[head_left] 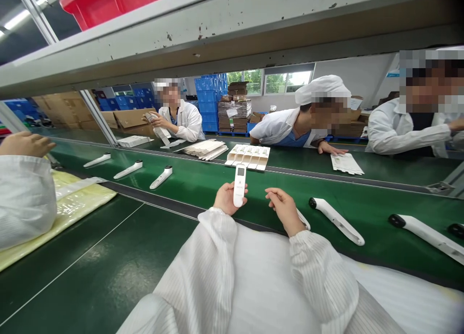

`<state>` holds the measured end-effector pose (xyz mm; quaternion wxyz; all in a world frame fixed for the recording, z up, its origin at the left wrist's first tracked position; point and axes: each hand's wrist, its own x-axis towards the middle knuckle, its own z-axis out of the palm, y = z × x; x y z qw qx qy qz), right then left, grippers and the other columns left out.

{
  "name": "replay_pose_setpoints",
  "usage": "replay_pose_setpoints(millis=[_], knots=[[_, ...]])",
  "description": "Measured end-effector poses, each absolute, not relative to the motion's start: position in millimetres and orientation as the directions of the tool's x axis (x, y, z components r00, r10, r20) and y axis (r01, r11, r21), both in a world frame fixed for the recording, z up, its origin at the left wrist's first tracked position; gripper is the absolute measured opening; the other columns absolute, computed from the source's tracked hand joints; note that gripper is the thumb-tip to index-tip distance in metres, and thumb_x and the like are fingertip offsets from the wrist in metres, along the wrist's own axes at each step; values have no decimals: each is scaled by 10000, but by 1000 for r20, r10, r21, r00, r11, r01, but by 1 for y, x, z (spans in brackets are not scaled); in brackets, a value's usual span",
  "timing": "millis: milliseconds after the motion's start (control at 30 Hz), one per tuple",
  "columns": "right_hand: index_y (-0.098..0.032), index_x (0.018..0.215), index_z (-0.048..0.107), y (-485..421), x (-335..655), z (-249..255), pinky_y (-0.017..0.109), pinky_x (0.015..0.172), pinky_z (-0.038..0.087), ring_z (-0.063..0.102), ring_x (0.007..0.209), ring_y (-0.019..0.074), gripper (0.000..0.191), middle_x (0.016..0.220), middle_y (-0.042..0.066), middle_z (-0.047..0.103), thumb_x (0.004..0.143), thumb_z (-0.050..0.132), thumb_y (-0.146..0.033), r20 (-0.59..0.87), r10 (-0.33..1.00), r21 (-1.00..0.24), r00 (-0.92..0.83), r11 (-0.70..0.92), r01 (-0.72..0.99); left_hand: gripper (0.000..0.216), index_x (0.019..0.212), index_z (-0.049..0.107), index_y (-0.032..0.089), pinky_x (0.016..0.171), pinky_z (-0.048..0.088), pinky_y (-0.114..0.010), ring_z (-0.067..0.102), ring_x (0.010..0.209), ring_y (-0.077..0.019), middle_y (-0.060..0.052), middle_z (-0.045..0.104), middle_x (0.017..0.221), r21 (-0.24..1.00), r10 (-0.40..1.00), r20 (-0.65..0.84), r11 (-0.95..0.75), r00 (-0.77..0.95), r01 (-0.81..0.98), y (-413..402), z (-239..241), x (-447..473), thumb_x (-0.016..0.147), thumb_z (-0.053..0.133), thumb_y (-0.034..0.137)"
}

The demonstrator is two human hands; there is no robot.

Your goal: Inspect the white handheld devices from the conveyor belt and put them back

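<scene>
Your left grip [230,199] closed around a white device [239,185], held upright over the green belt [203,189]; right grip [284,209] empty, loosely curled, just beside a second device [303,219].

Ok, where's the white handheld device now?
The white handheld device stands upright in the left hand in the head view, over the green conveyor belt, beside the right hand.

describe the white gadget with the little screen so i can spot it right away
Above the green conveyor belt, find the person's left hand. It holds upright a white handheld device with a small dark screen. Unlike the white devices lying on the belt, it is raised in the hand, screen showing.
</scene>
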<state>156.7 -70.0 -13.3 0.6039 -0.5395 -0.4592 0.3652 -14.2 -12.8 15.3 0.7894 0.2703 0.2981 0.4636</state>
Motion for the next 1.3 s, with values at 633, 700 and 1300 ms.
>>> replay_pose_setpoints(millis=[633,700,1300], knots=[[-205,1018,627,-70,149,-8,276,610,465,612,771,180,442,971,63,653,659,669,-459,151,963,-986,223,161,-29,251,889,579,158,522,399,-196,557,655,-106,-15,593,761,806,908,-179,356,379,-472,-31,4,19,716,685,306],[-215,1033,612,-69,147,-10,295,648,488,623,824,200,475,1021,63,649,633,697,-455,134,977,-984,169,151,-97,265,882,566,165,591,420,-212,546,645,-102,0,586,728,801,911,-130,329,391,-501,-32,2,22,655,703,174],[-209,934,601,-72,151,-7,294,678,468,585,752,165,481,813,10,636,647,655,-592,18,998,-976,53,29,-215,386,984,609,197,686,416,-257,527,765,-126,-15,585,837,916,887,-82,247,455,-316,-37,3,21,659,728,366]])
